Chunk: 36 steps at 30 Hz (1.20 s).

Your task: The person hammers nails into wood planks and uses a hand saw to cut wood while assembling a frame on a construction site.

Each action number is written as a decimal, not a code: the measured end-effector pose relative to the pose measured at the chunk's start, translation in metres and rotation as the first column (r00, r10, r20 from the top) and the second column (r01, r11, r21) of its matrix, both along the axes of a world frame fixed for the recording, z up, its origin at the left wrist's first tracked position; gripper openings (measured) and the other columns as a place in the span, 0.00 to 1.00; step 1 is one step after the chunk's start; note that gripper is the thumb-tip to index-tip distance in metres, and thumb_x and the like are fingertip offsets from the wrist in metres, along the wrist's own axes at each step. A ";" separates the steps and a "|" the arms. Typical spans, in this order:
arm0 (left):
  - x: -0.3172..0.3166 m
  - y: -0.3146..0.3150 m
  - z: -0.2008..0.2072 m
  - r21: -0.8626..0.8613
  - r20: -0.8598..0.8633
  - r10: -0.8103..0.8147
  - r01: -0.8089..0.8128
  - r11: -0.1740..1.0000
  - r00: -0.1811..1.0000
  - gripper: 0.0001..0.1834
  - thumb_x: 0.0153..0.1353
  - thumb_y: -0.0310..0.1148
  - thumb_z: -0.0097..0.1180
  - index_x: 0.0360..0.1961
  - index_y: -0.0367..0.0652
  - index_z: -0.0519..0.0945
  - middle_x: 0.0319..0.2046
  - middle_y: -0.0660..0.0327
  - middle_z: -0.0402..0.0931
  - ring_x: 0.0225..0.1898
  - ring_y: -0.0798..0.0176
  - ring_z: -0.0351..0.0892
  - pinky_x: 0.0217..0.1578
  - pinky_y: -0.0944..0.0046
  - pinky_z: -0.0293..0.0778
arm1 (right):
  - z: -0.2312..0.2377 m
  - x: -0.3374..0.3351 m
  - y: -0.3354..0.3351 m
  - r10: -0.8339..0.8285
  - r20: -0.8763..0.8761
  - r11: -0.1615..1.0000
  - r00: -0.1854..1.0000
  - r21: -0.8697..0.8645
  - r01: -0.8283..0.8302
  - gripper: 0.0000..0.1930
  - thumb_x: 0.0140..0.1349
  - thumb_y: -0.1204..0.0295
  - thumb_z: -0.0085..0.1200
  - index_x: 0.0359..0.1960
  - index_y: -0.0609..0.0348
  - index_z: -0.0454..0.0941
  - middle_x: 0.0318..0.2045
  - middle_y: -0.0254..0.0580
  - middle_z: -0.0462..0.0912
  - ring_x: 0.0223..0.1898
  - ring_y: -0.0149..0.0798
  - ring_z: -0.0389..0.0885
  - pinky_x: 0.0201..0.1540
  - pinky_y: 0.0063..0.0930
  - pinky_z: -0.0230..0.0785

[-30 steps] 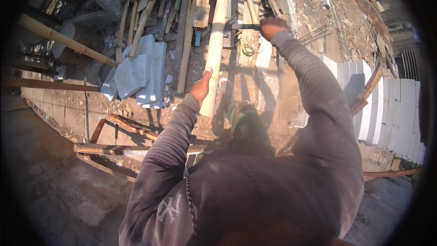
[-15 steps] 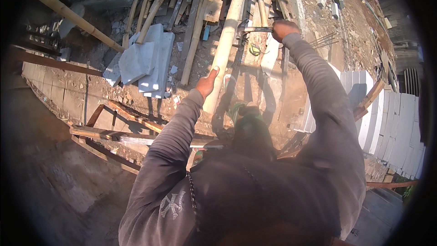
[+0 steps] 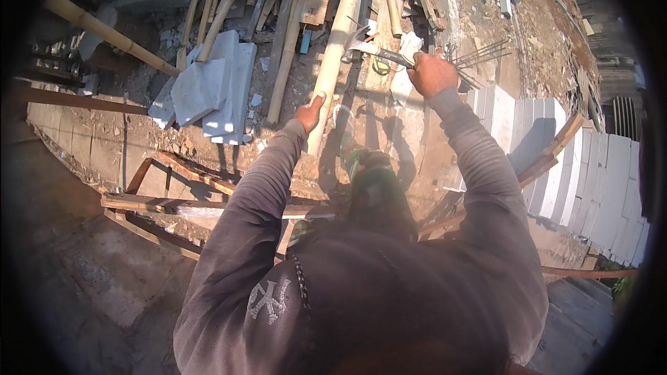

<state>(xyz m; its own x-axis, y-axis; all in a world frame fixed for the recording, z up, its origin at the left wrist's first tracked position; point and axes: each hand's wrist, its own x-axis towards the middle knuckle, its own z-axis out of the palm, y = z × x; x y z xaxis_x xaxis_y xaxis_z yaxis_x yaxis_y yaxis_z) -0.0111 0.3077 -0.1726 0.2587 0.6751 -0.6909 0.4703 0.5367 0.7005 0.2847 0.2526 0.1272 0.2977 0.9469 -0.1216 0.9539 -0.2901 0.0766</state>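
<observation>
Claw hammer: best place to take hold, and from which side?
Probably the dark outer handle, coming from the right, where the right grip already is. The claw hammer slants with its head left, by the bamboo pole, and its handle end right, toward the person.

1. The left hand (image 3: 310, 112) gripped a pale bamboo pole (image 3: 340, 39) near its lower end, thumb laid along it.
2. The right hand (image 3: 433, 74) was closed around the handle of a hammer (image 3: 390, 55), whose metal head was just beside the bamboo pole's right edge; contact was unclear.
3. White slabs (image 3: 199, 94) lay overlapping to the pole's left.
4. White blocks (image 3: 592, 170) stood in rows at right, a brown plank (image 3: 556, 147) across them.
</observation>
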 end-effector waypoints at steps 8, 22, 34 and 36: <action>-0.004 -0.001 0.011 0.100 -0.265 -0.002 0.029 0.995 0.964 0.65 0.56 0.79 0.56 0.71 0.21 0.68 0.68 0.27 0.69 0.71 0.38 0.72 0.71 0.54 0.66 | 0.017 -0.038 -0.090 -0.059 0.003 0.994 0.998 0.092 0.058 0.13 0.59 0.60 0.67 0.40 0.51 0.85 0.31 0.47 0.88 0.37 0.54 0.88 0.40 0.49 0.79; -0.201 -0.159 0.207 -0.173 0.743 0.385 -0.398 0.901 0.548 0.21 0.75 0.44 0.62 0.58 0.38 0.84 0.48 0.64 0.85 0.44 0.70 0.82 0.47 0.68 0.78 | 0.001 -0.239 -0.225 0.191 -0.314 0.980 0.930 0.013 -0.197 0.15 0.57 0.56 0.70 0.36 0.53 0.84 0.30 0.52 0.86 0.35 0.62 0.86 0.37 0.54 0.76; -0.352 -0.302 0.211 -0.022 0.543 0.592 -0.695 0.719 0.595 0.12 0.77 0.37 0.59 0.42 0.38 0.83 0.34 0.68 0.81 0.35 0.74 0.77 0.40 0.68 0.75 | -0.014 -0.362 -0.266 0.539 -0.355 0.798 0.764 -0.074 -0.598 0.13 0.53 0.62 0.71 0.38 0.53 0.87 0.32 0.54 0.88 0.37 0.61 0.88 0.40 0.53 0.78; -0.362 -0.314 0.205 -0.070 0.536 0.661 -0.752 0.655 0.525 0.12 0.78 0.37 0.58 0.46 0.37 0.82 0.36 0.65 0.83 0.37 0.72 0.80 0.41 0.67 0.78 | -0.017 -0.378 -0.262 0.546 -0.331 0.788 0.770 -0.111 -0.606 0.14 0.54 0.61 0.71 0.39 0.52 0.87 0.32 0.53 0.88 0.37 0.59 0.88 0.41 0.52 0.79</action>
